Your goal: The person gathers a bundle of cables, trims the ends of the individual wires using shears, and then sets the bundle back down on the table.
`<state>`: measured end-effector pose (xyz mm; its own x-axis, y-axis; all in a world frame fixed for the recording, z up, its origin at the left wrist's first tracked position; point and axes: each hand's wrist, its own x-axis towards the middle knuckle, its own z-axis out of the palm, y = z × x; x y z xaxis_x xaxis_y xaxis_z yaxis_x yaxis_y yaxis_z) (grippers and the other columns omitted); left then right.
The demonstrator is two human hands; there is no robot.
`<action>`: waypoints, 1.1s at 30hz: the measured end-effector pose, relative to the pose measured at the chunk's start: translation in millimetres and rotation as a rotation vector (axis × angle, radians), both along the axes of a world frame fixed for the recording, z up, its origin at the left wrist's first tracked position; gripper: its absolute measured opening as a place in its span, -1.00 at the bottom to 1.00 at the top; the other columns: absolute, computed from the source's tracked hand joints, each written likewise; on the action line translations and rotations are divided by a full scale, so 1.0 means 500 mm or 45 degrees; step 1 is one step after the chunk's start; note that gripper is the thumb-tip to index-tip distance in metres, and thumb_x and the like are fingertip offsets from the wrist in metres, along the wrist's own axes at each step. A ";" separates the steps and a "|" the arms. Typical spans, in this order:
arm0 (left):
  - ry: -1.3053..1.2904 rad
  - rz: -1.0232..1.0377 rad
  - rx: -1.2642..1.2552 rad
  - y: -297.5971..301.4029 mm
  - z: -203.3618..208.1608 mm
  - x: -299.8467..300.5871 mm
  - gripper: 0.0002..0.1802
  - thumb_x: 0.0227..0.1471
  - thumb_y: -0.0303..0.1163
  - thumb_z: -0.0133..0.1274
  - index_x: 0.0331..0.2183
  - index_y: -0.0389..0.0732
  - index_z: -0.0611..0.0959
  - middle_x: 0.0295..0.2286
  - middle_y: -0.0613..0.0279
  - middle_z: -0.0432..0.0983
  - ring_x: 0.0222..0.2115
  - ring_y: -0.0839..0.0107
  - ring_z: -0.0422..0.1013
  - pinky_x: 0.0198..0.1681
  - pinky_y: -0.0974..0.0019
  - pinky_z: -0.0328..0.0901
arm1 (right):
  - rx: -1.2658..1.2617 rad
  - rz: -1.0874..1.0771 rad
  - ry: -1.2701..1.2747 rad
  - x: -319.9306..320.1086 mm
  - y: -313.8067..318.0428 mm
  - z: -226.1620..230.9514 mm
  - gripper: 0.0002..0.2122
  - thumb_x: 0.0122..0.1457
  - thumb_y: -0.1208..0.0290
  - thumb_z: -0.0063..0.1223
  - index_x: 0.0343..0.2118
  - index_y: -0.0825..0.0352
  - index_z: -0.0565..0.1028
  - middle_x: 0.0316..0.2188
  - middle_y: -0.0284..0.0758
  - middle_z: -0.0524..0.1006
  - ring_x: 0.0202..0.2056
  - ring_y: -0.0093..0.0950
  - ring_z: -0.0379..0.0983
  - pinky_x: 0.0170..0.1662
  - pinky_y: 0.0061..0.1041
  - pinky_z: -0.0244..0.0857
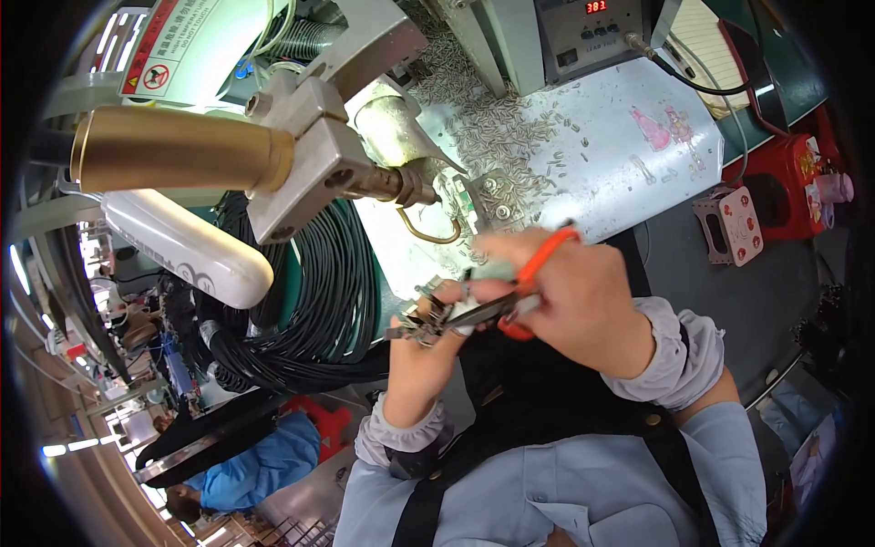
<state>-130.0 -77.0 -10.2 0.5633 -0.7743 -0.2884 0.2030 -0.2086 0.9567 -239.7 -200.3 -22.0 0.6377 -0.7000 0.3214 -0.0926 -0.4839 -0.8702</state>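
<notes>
Tool handles point(538, 262) in right-hand fingers point(503, 243): orange. Cable coil point(321, 284) left of fingers: black. Cylinder point(182, 149) farther left, beyond: brass-gold. Small stool point(740, 228) I see off right: pale pink, red-dotted. Cuffs point(670, 351) behind fingers: light grey; shirt point(492, 483): pale blue.

I see a slim hand tool with bright orange looped handles and dark metal blades point(529, 271), gripped by its handles in the right hand point(588, 296). It lies slanted, the handles up and to the right, the blades pointing down and left. I cannot tell whether the blades are parted or together.

Just off the tool's tip, on its left, I make out a tangled cluster of small, silvery-grey metal pieces point(419, 321), held in the fingers of the left hand point(421, 365). The pieces jut out at mixed angles; they are too small for me to count. Beside the tool's blades, between the hands, shows a small whitish piece point(470, 314), its shape partly hidden from me.
</notes>
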 end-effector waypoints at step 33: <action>-0.645 -0.101 0.016 0.024 -0.002 -0.019 -0.87 -0.18 -0.62 0.06 -0.45 -0.29 0.50 -0.59 0.37 0.35 -0.61 0.66 0.24 -0.56 0.62 0.12 | -0.247 0.320 0.069 -0.018 0.037 -0.018 -0.85 -0.14 0.61 -0.06 -0.43 0.33 0.38 -0.65 -0.41 0.36 -0.66 -0.56 0.36 -0.61 -0.65 0.17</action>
